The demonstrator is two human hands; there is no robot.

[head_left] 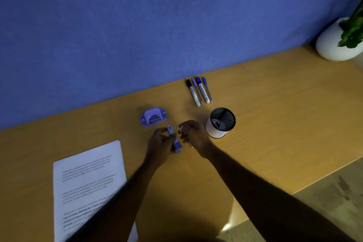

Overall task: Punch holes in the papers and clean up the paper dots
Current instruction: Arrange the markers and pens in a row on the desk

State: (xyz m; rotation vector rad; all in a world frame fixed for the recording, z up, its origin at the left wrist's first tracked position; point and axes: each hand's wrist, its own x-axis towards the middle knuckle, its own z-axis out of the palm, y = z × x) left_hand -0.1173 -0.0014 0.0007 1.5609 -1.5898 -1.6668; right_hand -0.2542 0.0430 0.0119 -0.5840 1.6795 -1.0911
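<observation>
Punching appears finished and clean-up under way. The papers lie stacked at the near left of the desk, well apart from the hole punch, though blur hides any holes, and pale specks show inside the mesh cup. The left hand grips a narrow purple part, probably the punch's dot tray. It is just in front of the punch, with its long axis running from near to far and its far end tilted slightly left. The right hand hovers just beside it, fingers loosely curled, nothing visibly held; refitting the part seems outstanding.
</observation>
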